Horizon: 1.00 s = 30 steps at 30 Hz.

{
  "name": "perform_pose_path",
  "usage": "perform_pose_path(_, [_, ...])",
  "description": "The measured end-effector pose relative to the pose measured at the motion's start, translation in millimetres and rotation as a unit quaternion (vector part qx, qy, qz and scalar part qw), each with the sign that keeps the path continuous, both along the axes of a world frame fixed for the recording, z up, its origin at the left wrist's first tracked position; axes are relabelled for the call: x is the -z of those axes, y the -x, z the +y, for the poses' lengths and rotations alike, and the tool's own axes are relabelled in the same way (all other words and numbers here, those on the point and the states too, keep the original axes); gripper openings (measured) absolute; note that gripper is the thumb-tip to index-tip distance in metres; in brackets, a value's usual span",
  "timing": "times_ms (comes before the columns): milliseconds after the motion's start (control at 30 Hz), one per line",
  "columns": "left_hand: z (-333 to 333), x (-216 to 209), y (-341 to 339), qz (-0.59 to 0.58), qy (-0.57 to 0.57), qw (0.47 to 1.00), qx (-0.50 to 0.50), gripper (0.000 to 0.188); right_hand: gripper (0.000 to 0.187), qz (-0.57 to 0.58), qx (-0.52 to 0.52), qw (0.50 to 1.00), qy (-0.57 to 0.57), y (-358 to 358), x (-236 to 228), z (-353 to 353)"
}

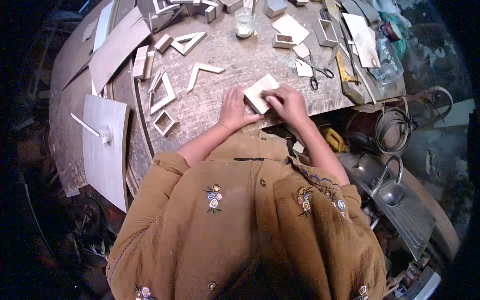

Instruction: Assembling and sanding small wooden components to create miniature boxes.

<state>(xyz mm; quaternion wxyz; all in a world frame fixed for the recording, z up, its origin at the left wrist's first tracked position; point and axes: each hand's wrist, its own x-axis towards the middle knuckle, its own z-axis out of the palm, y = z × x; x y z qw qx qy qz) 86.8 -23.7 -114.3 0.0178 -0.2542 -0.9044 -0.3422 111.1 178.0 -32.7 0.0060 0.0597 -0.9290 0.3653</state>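
A small pale wooden box (259,91) lies tilted near the table's front edge, between my two hands. My left hand (235,107) rests flat on the tabletop at its left side, fingers stretched out and thumb spread along the near side. It looks to be bracing the box. Over the right part of the box, my right hand (288,102) is closed, its fingertips curled and pressed onto the top face. A small dark patch shows under those fingertips; what they hold is hidden.
Wooden frame pieces (205,70) and a small square frame (164,123) lie to the left. At the back stands a glass jar (244,25). Black-handled scissors (320,75), a yellow-handled square (345,67) and an open box (326,33) are on the right. Beyond the edge sits a metal sink (392,192).
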Motion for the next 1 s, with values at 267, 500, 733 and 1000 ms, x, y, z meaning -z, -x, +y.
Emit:
perform_pose_path(267, [-11.7, -21.0, 37.1, -0.221, -0.149, 0.964, 0.015, 0.052, 0.025, 0.006, 0.267, 0.957, 0.114, -53.4, 28.8, 107.1])
perform_pose_path(500, [38.0, -60.6, 87.8, -0.293, 0.200, 0.935, 0.017, 0.051, 0.025, 0.046, 0.288, 0.937, 0.191, -70.4, 54.3, 114.2])
perform_pose_path(733, [62.9, -74.1, 90.1, -0.487, -0.124, 0.858, 0.105, 0.023, 0.026, -0.005, 0.244, 0.924, 0.293, -56.7, 50.3, 111.4])
perform_pose_path(1000, [93.1, -93.3, 63.5, -0.233, -0.034, 0.958, 0.161, 0.025, 0.027, 0.024, 0.241, 0.910, 0.336, -22.7, 29.5, 115.0])
